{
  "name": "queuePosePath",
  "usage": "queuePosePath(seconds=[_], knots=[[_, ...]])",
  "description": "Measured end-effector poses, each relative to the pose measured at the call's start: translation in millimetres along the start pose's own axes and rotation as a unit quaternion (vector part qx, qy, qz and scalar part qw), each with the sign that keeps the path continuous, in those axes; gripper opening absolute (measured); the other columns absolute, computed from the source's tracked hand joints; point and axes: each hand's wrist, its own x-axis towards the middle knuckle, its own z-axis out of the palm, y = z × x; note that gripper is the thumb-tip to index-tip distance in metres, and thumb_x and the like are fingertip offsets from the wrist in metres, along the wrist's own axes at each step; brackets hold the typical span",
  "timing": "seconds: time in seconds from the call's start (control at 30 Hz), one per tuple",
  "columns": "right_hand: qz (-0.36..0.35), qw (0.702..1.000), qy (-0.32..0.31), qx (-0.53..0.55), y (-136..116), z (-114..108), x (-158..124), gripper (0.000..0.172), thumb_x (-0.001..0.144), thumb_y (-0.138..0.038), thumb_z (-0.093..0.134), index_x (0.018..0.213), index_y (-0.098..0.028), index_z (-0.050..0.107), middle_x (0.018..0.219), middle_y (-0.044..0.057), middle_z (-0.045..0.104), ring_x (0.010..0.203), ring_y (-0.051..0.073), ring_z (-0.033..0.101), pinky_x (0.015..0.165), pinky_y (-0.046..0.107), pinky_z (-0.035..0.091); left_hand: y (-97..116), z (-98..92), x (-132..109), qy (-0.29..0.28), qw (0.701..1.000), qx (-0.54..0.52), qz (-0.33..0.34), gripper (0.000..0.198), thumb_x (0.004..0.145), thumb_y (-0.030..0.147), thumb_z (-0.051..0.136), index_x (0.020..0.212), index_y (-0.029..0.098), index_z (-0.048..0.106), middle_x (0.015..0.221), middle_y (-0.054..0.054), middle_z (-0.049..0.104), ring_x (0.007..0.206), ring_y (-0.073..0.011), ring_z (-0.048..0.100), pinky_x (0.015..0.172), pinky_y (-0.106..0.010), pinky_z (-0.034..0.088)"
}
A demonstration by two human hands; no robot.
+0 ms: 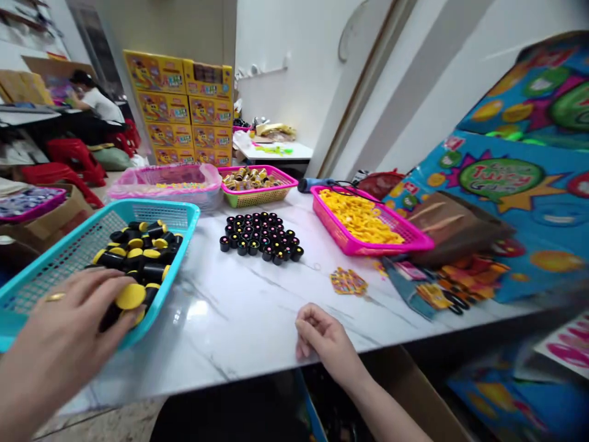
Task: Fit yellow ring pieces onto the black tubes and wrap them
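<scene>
My left hand (85, 313) reaches into the blue plastic basket (191, 224), its fingers closed round a small black cylinder with a yellow end (130, 296). More black cylinders with yellow ends (154, 270) lie heaped in that basket. At the table's front edge rests my right hand (324, 334), fingers curled in, with nothing visible in them. Ahead of it a group of small black round pieces (260, 233) stands upright on the white marbled table (257, 319), with coloured dots on their tops. Some printed stickers (348, 281) lie to the right.
A pink basket (368, 248) holds yellow plastic pieces. Behind stand another pink basket (257, 195) of brownish-gold pieces and a plastic-lined one (161, 184). Blue printed boxes (501, 184) line the right side. Stacked yellow boxes (184, 110) and a seated person (99, 101) are farther back.
</scene>
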Motion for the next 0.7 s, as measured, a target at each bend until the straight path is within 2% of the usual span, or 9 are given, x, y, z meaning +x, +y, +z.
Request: queuePosePath(seconds=[0.03,0.1,0.17,0.23,0.33,0.47,0.53,0.6,0.7], knots=[[0.001,1.0,0.006,0.005,-0.2,-0.5,-1.4,0.041,0.079,-0.057,0.07,0.078,-0.021,0.051,0.045,-0.008,0.051,0.043,0.012,0.055,0.051,0.024,0.043,-21.3,0.6,-2.3,-0.002,1.0,0.02,-0.019,0.036,0.091,0.053,0.044,0.102,0.022,0.058,0.11,-0.007,0.061,0.101,-0.0295,0.06,0.094,-0.048,0.048],[0.001,1.0,0.015,0.012,-1.8,0.6,-1.4,0.041,0.079,-0.057,0.07,0.082,-0.021,0.052,0.046,-0.008,0.051,0.044,0.012,0.055,0.053,0.025,0.044,-53.1,1.8,-1.0,-0.098,0.991,0.009,-0.09,0.047,0.09,0.062,0.04,0.111,0.023,0.057,0.112,-0.002,0.062,0.1,-0.0268,0.062,0.094,-0.044,0.049],[0.0,1.0,0.024,0.018,-4.1,3.8,0.2,0.04,0.08,-0.056,0.07,0.086,-0.021,0.052,0.048,-0.009,0.051,0.045,0.013,0.055,0.054,0.026,0.045,-67.8,2.1,7.9,-0.21,0.966,-0.033,-0.146,0.053,0.089,0.064,0.041,0.121,0.024,0.054,0.116,0.0,0.063,0.104,-0.0257,0.062,0.096,-0.041,0.049],[-0.002,0.999,0.038,0.016,-5.4,7.1,1.5,0.039,0.081,-0.056,0.07,0.091,-0.022,0.053,0.049,-0.009,0.05,0.045,0.013,0.054,0.054,0.027,0.045,-69.3,3.8,22.2,-0.282,0.945,-0.062,-0.15,0.053,0.087,0.06,0.046,0.123,0.022,0.053,0.123,-0.004,0.062,0.112,-0.0273,0.059,0.102,-0.042,0.046],[0.004,0.998,0.06,0.001,-2.7,6.6,2.4,0.042,0.08,-0.059,0.069,0.095,-0.022,0.055,0.05,-0.008,0.05,0.046,0.014,0.055,0.054,0.027,0.044,-66.8,14.2,45.0,-0.294,0.949,-0.022,-0.115,0.043,0.08,0.044,0.053,0.113,0.018,0.057,0.129,-0.014,0.058,0.123,-0.0325,0.052,0.109,-0.049,0.039],[0.031,0.999,0.026,-0.031,7.5,-4.2,4.9,0.046,0.079,-0.064,0.067,0.098,-0.023,0.058,0.051,-0.005,0.051,0.051,0.019,0.06,0.057,0.032,0.048,-79.6,30.6,63.5,-0.319,0.939,0.021,-0.129,0.041,0.077,0.03,0.056,0.116,0.018,0.055,0.138,-0.016,0.05,0.129,-0.0334,0.049,0.112,-0.053,0.035],[0.032,0.999,0.01,-0.034,11.9,-9.3,4.9,0.046,0.078,-0.064,0.069,0.097,-0.023,0.059,0.051,-0.004,0.053,0.051,0.02,0.061,0.057,0.033,0.049,-86.3,32.1,67.7,-0.321,0.936,0.03,-0.144,0.043,0.076,0.031,0.057,0.117,0.018,0.055,0.14,-0.016,0.049,0.129,-0.0326,0.049,0.111,-0.05,0.037],[0.027,0.999,0.02,-0.027,14.4,-13.0,3.4,0.045,0.078,-0.063,0.068,0.097,-0.024,0.059,0.051,-0.004,0.052,0.051,0.019,0.06,0.057,0.033,0.049,-86.6,28.1,70.4,-0.324,0.933,0.032,-0.151,0.044,0.077,0.034,0.056,0.117,0.016,0.055,0.135,-0.017,0.051,0.125,-0.031,0.053,0.109,-0.046,0.041],[0.032,0.999,0.023,-0.027,14.4,-18.4,-0.2,0.045,0.08,-0.064,0.065,0.096,-0.023,0.059,0.051,-0.005,0.052,0.05,0.018,0.058,0.056,0.031,0.047,-73.2,17.4,72.2,-0.312,0.938,0.03,-0.149,0.049,0.083,0.043,0.05,0.121,0.011,0.054,0.127,-0.018,0.057,0.119,-0.03,0.057,0.108,-0.043,0.043]])
